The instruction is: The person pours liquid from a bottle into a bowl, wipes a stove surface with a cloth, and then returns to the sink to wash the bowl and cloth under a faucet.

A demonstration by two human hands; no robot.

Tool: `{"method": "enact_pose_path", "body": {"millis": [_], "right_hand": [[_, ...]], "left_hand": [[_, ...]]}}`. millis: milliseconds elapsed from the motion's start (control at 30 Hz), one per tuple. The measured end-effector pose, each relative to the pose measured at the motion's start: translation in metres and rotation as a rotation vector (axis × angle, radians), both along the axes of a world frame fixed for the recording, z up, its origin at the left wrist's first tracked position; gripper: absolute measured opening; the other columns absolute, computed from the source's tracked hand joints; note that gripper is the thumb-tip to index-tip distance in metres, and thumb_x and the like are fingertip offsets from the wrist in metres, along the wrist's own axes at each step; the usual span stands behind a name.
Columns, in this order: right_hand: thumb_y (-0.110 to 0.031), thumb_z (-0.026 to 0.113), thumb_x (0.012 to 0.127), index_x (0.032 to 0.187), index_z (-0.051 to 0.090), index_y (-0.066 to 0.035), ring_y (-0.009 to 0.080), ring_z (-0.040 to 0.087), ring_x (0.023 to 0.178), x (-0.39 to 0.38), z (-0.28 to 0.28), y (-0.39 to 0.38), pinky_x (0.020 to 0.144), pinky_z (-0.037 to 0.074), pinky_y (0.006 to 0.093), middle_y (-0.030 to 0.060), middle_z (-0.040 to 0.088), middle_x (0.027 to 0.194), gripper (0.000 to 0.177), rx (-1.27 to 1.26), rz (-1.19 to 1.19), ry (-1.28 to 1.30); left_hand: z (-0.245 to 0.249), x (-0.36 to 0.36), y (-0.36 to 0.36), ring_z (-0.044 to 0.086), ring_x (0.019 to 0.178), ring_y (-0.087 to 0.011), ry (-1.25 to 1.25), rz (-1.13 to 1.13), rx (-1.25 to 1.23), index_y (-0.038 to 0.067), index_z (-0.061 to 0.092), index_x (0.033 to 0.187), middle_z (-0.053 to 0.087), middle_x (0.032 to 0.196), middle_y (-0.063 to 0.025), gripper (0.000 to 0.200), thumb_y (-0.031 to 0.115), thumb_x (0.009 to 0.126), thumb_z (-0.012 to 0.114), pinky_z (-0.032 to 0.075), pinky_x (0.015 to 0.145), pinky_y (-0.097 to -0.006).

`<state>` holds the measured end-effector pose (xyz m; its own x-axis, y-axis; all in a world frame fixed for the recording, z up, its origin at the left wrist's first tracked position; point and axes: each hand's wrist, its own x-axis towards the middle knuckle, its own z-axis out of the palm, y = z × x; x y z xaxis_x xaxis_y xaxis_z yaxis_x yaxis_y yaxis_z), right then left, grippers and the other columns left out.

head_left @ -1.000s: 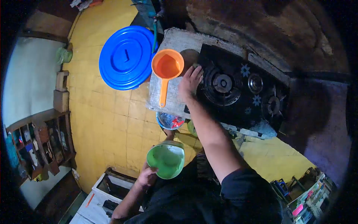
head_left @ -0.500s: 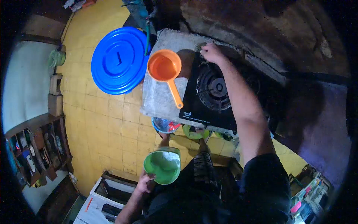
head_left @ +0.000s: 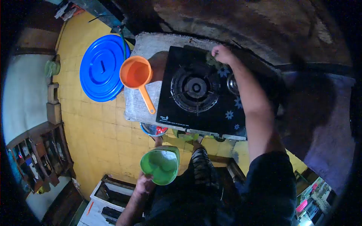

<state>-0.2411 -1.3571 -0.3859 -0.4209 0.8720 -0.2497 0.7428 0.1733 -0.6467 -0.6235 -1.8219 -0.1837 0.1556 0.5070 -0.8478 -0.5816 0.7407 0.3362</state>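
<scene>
My left hand [head_left: 145, 184] grips a green plastic bowl [head_left: 160, 166] by its near rim, low in front of my body, its open side facing up toward me. At the back edge of the black glass gas stove [head_left: 177, 117], my right hand [head_left: 223, 55] is closed on a small dark-greenish rag-like thing [head_left: 212, 60] against the stove top. The large burner [head_left: 196, 87] sits left of my right forearm, and a smaller burner [head_left: 232, 83] is partly hidden by that arm.
Left of the stove, an orange dipper [head_left: 136, 73] rests on the cloth-covered counter [head_left: 139, 103]. Beyond it is a large blue lid [head_left: 101, 67]. A basin with red items [head_left: 152, 130] stands below the counter edge. A shelf rack [head_left: 41, 154] stands at far left.
My right hand has moved right along the stove's back edge, and the rag-like thing now shows beneath it. The view has shifted right; the left hand still holds the bowl.
</scene>
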Motion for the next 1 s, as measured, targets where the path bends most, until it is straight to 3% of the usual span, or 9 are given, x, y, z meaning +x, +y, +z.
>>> {"method": "enact_pose_path", "body": {"millis": [200,267,400,533,600,700,800,933,1000], "right_hand": [[0.007,0.061,0.061,0.072,0.061,-0.006,0.0254,0.062,0.074,0.054,0.009,-0.043,0.068,0.048,0.0356,0.0109,0.064,0.074,0.017,0.013,-0.007,-0.037],[0.005,0.063,0.062,0.073,0.062,-0.008,0.03,0.062,0.077,0.05,-0.008,-0.047,0.07,0.049,0.0366,0.012,0.064,0.076,0.017,0.273,-0.034,-0.079],[-0.007,0.066,0.068,0.086,0.063,-0.011,0.0331,0.062,0.091,0.015,0.024,-0.057,0.08,0.048,0.0431,0.0142,0.065,0.091,0.018,0.172,-0.312,-0.218],[-0.011,0.066,0.072,0.091,0.064,-0.013,0.0343,0.061,0.094,0.016,0.048,-0.094,0.081,0.049,0.0407,0.0124,0.066,0.098,0.019,0.052,-0.198,-0.272],[-0.013,0.066,0.073,0.092,0.065,-0.016,0.0319,0.059,0.1,0.016,0.054,-0.114,0.092,0.044,0.0424,0.0095,0.065,0.1,0.02,0.051,-0.18,-0.32],[-0.012,0.062,0.073,0.093,0.066,-0.018,0.0253,0.052,0.112,0.015,0.053,-0.138,0.105,0.022,0.0581,0.004,0.064,0.099,0.021,0.173,-0.054,-0.516],[-0.01,0.059,0.075,0.094,0.065,-0.014,0.0247,0.053,0.111,0.021,0.053,-0.158,0.104,0.022,0.0598,0.0038,0.064,0.098,0.02,0.302,0.041,-0.536],[-0.011,0.058,0.076,0.094,0.065,-0.012,0.0238,0.053,0.11,0.026,0.06,-0.205,0.106,0.022,0.0555,0.0049,0.064,0.096,0.019,0.343,0.061,-0.498],[-0.011,0.06,0.075,0.093,0.064,-0.012,0.0254,0.054,0.104,0.037,0.046,-0.238,0.1,0.032,0.0497,0.0065,0.062,0.094,0.019,0.449,0.067,-0.443]], "left_hand": [[-0.002,0.028,0.009,0.051,0.114,-0.0275,-0.031,0.072,0.004,0.001,0.039,0.131,0.05,0.125,-0.0141,0.071,0.018,0.068,0.066,0.042,0.097,-0.0424],[0.0,0.034,0.013,0.051,0.113,-0.0275,-0.037,0.077,0.004,0.001,0.039,0.131,0.05,0.125,-0.0139,0.071,0.019,0.068,0.067,0.042,0.097,-0.0424],[0.003,0.039,0.016,0.052,0.113,-0.0276,-0.006,-0.02,0.001,0.001,0.039,0.131,0.051,0.123,-0.0132,0.072,0.021,0.068,0.067,0.042,0.097,-0.0428],[0.004,0.044,0.013,0.051,0.115,-0.0278,-0.016,-0.045,-0.007,0.001,0.038,0.132,0.051,0.123,-0.0128,0.072,0.022,0.069,0.066,0.042,0.098,-0.0438],[-0.008,0.045,0.007,0.051,0.117,-0.0326,-0.117,0.028,0.074,0.001,0.036,0.135,0.049,0.129,-0.0155,0.072,0.016,0.069,0.061,0.041,0.1,-0.0473],[-0.013,0.047,0.003,0.05,0.118,-0.0328,-0.105,0.048,0.095,0.002,0.036,0.136,0.048,0.13,-0.0153,0.074,0.016,0.068,0.063,0.04,0.101,-0.0478],[-0.011,0.047,0.004,0.049,0.12,-0.0331,-0.143,0.023,0.108,0.002,0.035,0.136,0.048,0.131,-0.0156,0.075,0.016,0.068,0.063,0.04,0.102,-0.0485],[-0.005,0.049,0.006,0.048,0.121,-0.033,-0.18,0.017,0.12,0.002,0.035,0.136,0.047,0.131,-0.0156,0.075,0.016,0.068,0.063,0.039,0.102,-0.0489],[-0.01,0.043,-0.001,0.048,0.12,-0.0328,-0.143,-0.013,0.101,0.003,0.035,0.136,0.047,0.13,-0.0153,0.074,0.015,0.069,0.062,0.039,0.102,-0.0492]]}}
